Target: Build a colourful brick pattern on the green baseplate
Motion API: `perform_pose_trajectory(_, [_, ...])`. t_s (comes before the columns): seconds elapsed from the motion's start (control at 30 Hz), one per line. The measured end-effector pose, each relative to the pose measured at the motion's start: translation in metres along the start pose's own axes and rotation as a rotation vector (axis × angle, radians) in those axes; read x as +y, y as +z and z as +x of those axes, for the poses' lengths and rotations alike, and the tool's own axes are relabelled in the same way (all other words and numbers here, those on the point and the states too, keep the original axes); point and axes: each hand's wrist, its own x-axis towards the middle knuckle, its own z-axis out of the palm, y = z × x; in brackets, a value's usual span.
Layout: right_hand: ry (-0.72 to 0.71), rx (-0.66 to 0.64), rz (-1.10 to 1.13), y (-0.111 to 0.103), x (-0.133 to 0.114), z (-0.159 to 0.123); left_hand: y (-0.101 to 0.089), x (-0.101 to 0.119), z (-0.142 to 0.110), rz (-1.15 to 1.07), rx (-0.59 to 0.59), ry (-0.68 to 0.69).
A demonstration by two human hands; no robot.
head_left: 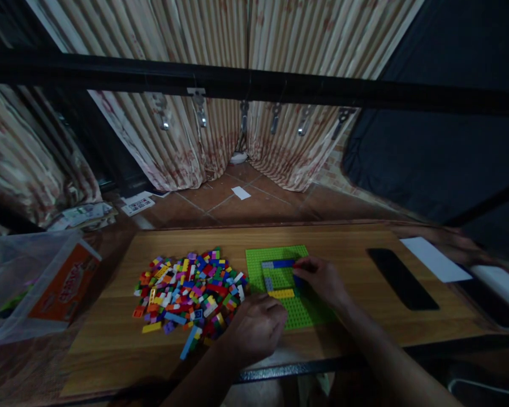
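A green baseplate (299, 316) lies on the wooden table, with bricks set in a rectangular outline on it. Along the far side run grey bricks and a blue brick (283, 264); grey bricks (268, 284) form the left side and a yellow brick (281, 294) the near side. My right hand (322, 278) pinches a small red brick (296, 264) at the far right corner of the outline, beside the blue pieces. My left hand (258, 325) is curled closed over the plate's near left edge; whatever its fingers hold is hidden.
Left of the plate spreads a heap of mixed coloured bricks (195, 288). A black phone-like slab (401, 280) and a white sheet (435, 259) lie to the right. A clear plastic bin (17, 288) stands off the table's left end. A dark bar with clips crosses above.
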Motion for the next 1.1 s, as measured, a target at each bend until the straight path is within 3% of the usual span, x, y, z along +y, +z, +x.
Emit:
perform_pose_trajectory(0.4, [0.008,-0.07,0.049,-0.001,0.002,-0.001,-0.002,-0.002,-0.001,0.022,-0.001,-0.018])
perform_pose_trajectory(0.87, [-0.127,0.023,-0.468,-0.003,-0.021,-0.001,0.002,-0.003,-0.002,0.028,-0.012,-0.038])
perform_pose_trajectory(1.1, [-0.137,-0.082,-0.587,-0.008,-0.015,0.002,0.001,-0.003,-0.002,0.044,-0.015,-0.049])
